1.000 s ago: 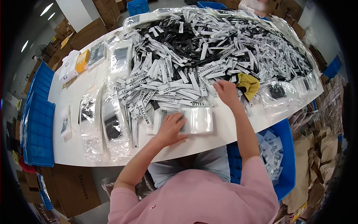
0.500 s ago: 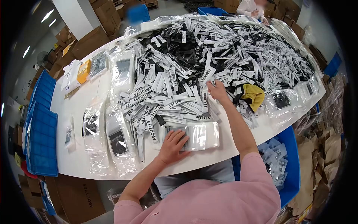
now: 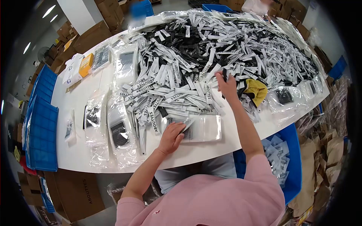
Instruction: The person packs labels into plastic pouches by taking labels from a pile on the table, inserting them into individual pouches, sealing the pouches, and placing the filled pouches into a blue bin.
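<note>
My left hand point(image 3: 172, 138) is at the left end of a flat stack of clear plastic bags point(image 3: 209, 128) with dark printed panels, near the table's front edge. Its thumb and fingers are closed on a lifted edge of the top bag. Above the heap's near side, my right hand point(image 3: 227, 89) pinches a narrow black strip point(image 3: 225, 74) that points upward. White strips point(image 3: 166, 100) printed ABOUTYES lie beneath and to the left of it, mixed with black ones. A yellow and black cloth item point(image 3: 256, 92), possibly a glove, lies just right of my right wrist.
Packs of clear bags point(image 3: 120, 137) line the left and right of the white table point(image 3: 71, 154). Blue crates point(image 3: 42, 135) stand at the left. A blue bin point(image 3: 292, 165) of small packets is below the right edge. A person's sleeve point(image 3: 256, 6) shows across the table.
My right hand has risen from the heap toward me, now with a black strip in its fingers. My left hand went from lying flat on the bags to pinching the top one's edge.
</note>
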Tool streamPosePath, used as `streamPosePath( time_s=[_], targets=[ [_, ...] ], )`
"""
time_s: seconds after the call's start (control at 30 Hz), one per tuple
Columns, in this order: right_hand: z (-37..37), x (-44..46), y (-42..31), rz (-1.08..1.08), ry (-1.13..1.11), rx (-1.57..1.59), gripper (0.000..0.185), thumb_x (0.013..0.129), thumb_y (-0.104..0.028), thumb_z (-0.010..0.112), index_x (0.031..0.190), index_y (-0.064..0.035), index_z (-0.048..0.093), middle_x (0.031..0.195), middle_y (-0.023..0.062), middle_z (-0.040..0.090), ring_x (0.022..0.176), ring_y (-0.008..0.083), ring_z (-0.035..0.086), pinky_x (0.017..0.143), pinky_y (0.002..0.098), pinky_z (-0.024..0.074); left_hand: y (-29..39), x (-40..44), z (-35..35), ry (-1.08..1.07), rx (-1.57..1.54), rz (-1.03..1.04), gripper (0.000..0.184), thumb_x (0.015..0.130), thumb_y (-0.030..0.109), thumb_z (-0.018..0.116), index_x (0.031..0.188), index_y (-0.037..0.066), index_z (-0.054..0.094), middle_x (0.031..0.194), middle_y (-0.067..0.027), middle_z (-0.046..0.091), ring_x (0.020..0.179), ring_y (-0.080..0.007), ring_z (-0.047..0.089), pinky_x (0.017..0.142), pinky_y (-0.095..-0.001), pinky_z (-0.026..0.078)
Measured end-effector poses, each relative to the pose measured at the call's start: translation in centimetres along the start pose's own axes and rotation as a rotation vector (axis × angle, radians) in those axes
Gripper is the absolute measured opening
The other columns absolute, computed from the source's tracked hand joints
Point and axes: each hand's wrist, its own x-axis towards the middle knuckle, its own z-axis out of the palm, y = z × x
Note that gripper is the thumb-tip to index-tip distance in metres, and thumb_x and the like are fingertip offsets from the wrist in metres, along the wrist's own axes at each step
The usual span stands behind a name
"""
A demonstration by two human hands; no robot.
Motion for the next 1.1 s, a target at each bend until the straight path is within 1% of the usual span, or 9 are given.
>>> streamPosePath(
  time_s=[0.13, 0.37, 0.47, 0.57, 0.77, 0.97, 1.03, 1.07, 1.1],
  targets=[
    [-2.2, -10.8, 2.9, -0.108, 0.165, 0.139, 0.022, 0.087, -0.020, 0.059, 0.077, -0.0019, 0.050, 0.058, -0.0001, 0.050, 0.046, 0.0059, 0.045, 0.046, 0.0219, 0.0375, 0.8, 0.8, -0.3, -0.050, -0.138, -0.187, 0.034, 0.087, 0.018, 0.050, 0.118, 0.005, 0.053, 0.108, -0.0153, 0.058, 0.106, -0.0325, 0.051, 0.098, -0.0448, 0.033],
    [-2.5, -13.5, 2.4, -0.265, -0.001, -0.175, 0.027, 0.084, -0.015, 0.063, 0.068, -0.0004, 0.046, 0.048, 0.0091, 0.039, 0.047, 0.0106, 0.031, 0.042, 0.0296, 0.0301, 3.6, 3.7, -1.2, 0.007, -0.148, -0.464, 0.034, 0.089, 0.017, 0.048, 0.120, 0.005, 0.051, 0.088, -0.0162, 0.060, 0.075, -0.0325, 0.057, 0.068, -0.0371, 0.045],
    [-1.8, -14.1, 0.8, -0.166, -0.062, -0.056, 0.030, 0.084, -0.017, 0.064, 0.068, 0.0001, 0.045, 0.048, 0.0075, 0.040, 0.048, 0.0098, 0.031, 0.043, 0.0289, 0.0297, 4.6, 3.4, -0.2, 0.220, -0.017, -0.176, 0.035, 0.085, 0.012, 0.053, 0.120, 0.006, 0.052, 0.080, -0.0137, 0.058, 0.067, -0.0310, 0.055, 0.061, -0.0369, 0.044],
    [-1.9, -14.4, -0.7, -0.047, -0.033, -0.103, 0.029, 0.088, -0.015, 0.059, 0.067, -0.0025, 0.044, 0.057, -0.0040, 0.041, 0.054, 0.0061, 0.033, 0.048, 0.0237, 0.0302, 5.1, 2.6, -0.2, 0.079, 0.142, -0.112, 0.042, 0.081, 0.009, 0.057, 0.122, 0.009, 0.051, 0.075, -0.0131, 0.054, 0.067, -0.0295, 0.053, 0.061, -0.0374, 0.043],
    [-3.3, -13.9, -0.8, 0.076, 0.048, 0.125, 0.029, 0.092, -0.020, 0.051, 0.070, -0.0030, 0.048, 0.060, -0.0002, 0.049, 0.057, 0.0065, 0.048, 0.057, 0.0227, 0.0431, 5.9, 2.1, -0.3, -0.307, 0.250, -0.168, 0.062, 0.074, 0.026, 0.068, 0.128, 0.008, 0.044, 0.098, -0.0122, 0.053, 0.097, -0.0286, 0.048, 0.086, -0.0396, 0.037],
    [-5.7, -13.2, -1.2, 0.113, -0.025, 0.586, 0.039, 0.095, -0.032, 0.043, 0.070, -0.0030, 0.051, 0.060, 0.0039, 0.049, 0.064, 0.0171, 0.053, 0.062, 0.0343, 0.0443, 6.7, 2.0, 0.1, -0.295, 0.234, -0.145, 0.065, 0.074, 0.032, 0.069, 0.127, 0.006, 0.044, 0.115, -0.0149, 0.049, 0.111, -0.0304, 0.043, 0.095, -0.0404, 0.032],
    [-7.0, -12.7, 0.0, 0.206, -0.118, -0.279, 0.037, 0.095, -0.029, 0.043, 0.077, -0.0003, 0.057, 0.067, 0.0073, 0.057, 0.068, 0.0204, 0.056, 0.062, 0.0342, 0.0443, 7.0, 2.0, 0.1, -0.291, 0.227, -0.138, 0.063, 0.075, 0.031, 0.069, 0.127, 0.005, 0.044, 0.115, -0.0150, 0.049, 0.112, -0.0306, 0.043, 0.096, -0.0411, 0.032],
    [-7.7, -12.4, 3.6, -0.174, -0.032, -0.872, 0.034, 0.094, -0.028, 0.045, 0.084, 0.0009, 0.061, 0.073, 0.0089, 0.062, 0.075, 0.0217, 0.060, 0.067, 0.0322, 0.0465, 7.1, 2.0, 0.1, -0.282, 0.222, -0.133, 0.062, 0.075, 0.031, 0.068, 0.126, 0.005, 0.045, 0.116, -0.0152, 0.049, 0.112, -0.0308, 0.043, 0.096, -0.0418, 0.032],
    [-7.9, -12.6, 3.1, -0.172, -0.023, -0.875, 0.034, 0.094, -0.028, 0.045, 0.084, 0.0009, 0.061, 0.073, 0.0089, 0.062, 0.075, 0.0217, 0.060, 0.067, 0.0322, 0.0465, 7.0, 1.8, 0.2, -0.285, 0.220, -0.124, 0.062, 0.075, 0.031, 0.068, 0.126, 0.005, 0.045, 0.116, -0.0152, 0.049, 0.112, -0.0308, 0.043, 0.096, -0.0418, 0.032]
  ],
)
